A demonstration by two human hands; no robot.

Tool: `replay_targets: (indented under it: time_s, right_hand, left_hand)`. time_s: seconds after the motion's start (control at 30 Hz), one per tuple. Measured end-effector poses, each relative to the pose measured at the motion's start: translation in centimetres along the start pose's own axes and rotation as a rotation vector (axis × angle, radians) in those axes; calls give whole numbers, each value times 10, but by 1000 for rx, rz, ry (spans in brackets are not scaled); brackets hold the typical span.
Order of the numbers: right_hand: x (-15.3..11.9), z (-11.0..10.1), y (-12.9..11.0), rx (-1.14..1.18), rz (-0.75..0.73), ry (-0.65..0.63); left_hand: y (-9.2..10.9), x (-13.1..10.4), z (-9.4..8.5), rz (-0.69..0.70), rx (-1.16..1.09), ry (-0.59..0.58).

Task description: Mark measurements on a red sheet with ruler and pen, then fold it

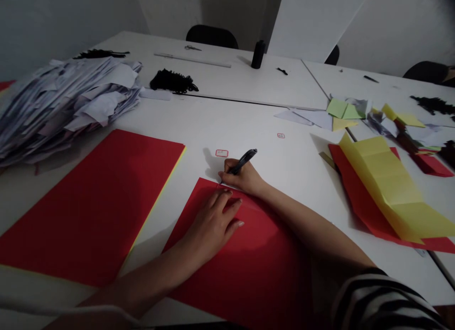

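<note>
A sheet of red paper (249,268) lies in front of me. My right hand (245,177) is closed around a dark pen (243,161), whose tip meets the far edge of the sheet near its left corner. Flat on the same paper, just nearer than the pen tip, rests my left hand (216,221) with its fingers spread. A small white label with a red border (222,153) is stuck to the table just beyond my right hand. Whether something thin lies under my left fingers, I cannot make out.
At left lies a red paper stack with yellow edges (103,207), below a heap of white paper (71,102). Folded yellow paper (394,188) lies at right. Farther back are black cord (172,80), a black cylinder (258,54), scissors (192,48) and a long white strip (192,59).
</note>
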State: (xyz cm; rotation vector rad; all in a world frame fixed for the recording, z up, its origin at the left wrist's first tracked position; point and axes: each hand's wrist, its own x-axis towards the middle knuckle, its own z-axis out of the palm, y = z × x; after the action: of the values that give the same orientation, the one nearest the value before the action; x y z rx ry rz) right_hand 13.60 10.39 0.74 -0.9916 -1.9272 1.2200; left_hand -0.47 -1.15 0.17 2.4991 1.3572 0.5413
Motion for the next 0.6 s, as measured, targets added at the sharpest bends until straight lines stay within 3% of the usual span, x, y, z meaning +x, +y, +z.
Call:
replay_targets:
  time_s: [0.37, 0.47, 0.6]
  right_hand:
    - [0, 2, 3, 22, -20, 20]
    - [4, -4, 2, 210, 49, 54]
    - [-7, -29, -8, 463, 140, 209]
  left_hand:
    - [1, 0, 0, 9, 34, -8]
    - [0, 0, 1, 17, 56, 7]
    - [-4, 3, 0, 51, 7, 13]
